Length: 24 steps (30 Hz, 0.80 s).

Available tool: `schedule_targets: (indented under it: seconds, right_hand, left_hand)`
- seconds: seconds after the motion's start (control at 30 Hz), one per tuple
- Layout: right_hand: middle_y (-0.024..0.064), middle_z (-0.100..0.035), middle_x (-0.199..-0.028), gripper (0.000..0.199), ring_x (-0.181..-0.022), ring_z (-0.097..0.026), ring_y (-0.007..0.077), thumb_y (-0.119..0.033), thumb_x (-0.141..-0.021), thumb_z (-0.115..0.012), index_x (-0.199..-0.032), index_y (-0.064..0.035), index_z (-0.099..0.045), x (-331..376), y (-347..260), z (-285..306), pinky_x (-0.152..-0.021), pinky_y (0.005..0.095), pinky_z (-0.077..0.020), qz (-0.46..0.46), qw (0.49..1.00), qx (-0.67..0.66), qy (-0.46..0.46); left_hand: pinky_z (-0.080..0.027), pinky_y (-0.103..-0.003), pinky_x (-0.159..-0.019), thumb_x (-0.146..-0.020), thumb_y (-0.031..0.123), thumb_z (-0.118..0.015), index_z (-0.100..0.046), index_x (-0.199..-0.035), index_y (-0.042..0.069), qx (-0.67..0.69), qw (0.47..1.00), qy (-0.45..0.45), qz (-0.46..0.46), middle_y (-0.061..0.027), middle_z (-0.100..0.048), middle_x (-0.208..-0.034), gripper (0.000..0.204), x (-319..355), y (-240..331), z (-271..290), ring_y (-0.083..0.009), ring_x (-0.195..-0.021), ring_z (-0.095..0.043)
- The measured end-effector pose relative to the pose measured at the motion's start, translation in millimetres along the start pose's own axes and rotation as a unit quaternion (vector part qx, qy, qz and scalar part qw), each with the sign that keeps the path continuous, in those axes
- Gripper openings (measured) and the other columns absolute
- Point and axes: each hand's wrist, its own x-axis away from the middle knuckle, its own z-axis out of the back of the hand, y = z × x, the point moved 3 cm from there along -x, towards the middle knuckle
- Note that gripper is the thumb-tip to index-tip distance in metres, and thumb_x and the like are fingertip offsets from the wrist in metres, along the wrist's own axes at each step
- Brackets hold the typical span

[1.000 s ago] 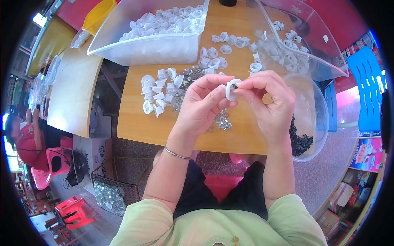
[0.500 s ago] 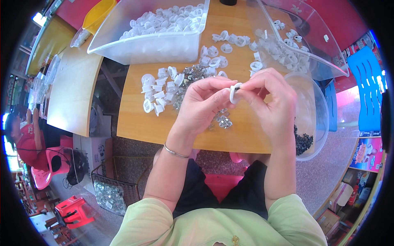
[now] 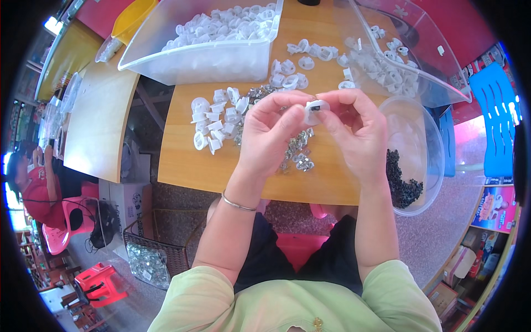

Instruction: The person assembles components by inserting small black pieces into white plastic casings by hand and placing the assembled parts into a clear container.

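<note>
Above the table, both my hands pinch one small white round plastic part (image 3: 317,112) with a black piece set in it. My left hand (image 3: 272,128) grips its left side, thumb toward me. My right hand (image 3: 357,130) has thumb and fingers on its right side. Beneath and behind my hands lies a heap of small shiny metal pieces (image 3: 296,146), partly covered by them. Left of it spreads a loose pile of similar white plastic parts (image 3: 213,120). Small black pieces (image 3: 406,185) lie in a round clear tub (image 3: 433,185) right of my right hand.
A big translucent bin (image 3: 221,65) full of white parts stands at the back left of the wooden table (image 3: 193,166). A clear bin (image 3: 442,91) with more parts is at the back right. Beside a side table (image 3: 102,122) at far left sits another person (image 3: 41,193).
The white part has been turned so its face with the black piece shows toward me. My right hand has shifted slightly left, its fingers now closer around the part.
</note>
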Motion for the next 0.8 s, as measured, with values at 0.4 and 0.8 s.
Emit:
schedule_targets:
  seconds: [0.4,0.8]
  right_hand:
    - [0.0034,-0.058,-0.08,0.016,-0.065,-0.057,0.0068,0.005,-0.074,-0.064,-0.088,-0.0003,-0.061,0.9,-0.9,-4.6,-0.057,0.0194,-0.0466,0.015,1.0,0.003,0.01]
    - [0.0046,-0.057,-0.075,0.02,-0.058,-0.056,0.01,0.004,-0.066,-0.066,-0.085,-0.0028,-0.061,3.0,-3.1,-7.6,-0.054,0.0216,-0.0467,0.09,0.986,0.132,0.05]
  left_hand:
    - [-0.054,-0.028,-0.076,-0.08,-0.007,-0.058,-0.061,-0.092,-0.005,-0.07,0.995,0.016,-0.068,-0.0089,-0.058,-0.095,0.013,0.3,2.1,3.2,-0.0149,-0.087,-0.06]
    - [-0.053,-0.023,-0.071,-0.072,-0.014,-0.059,-0.063,-0.086,-0.004,-0.275,0.942,0.055,-0.182,-0.0084,-0.058,-0.09,0.018,5.6,9.0,-3.5,-0.0133,-0.083,-0.06]
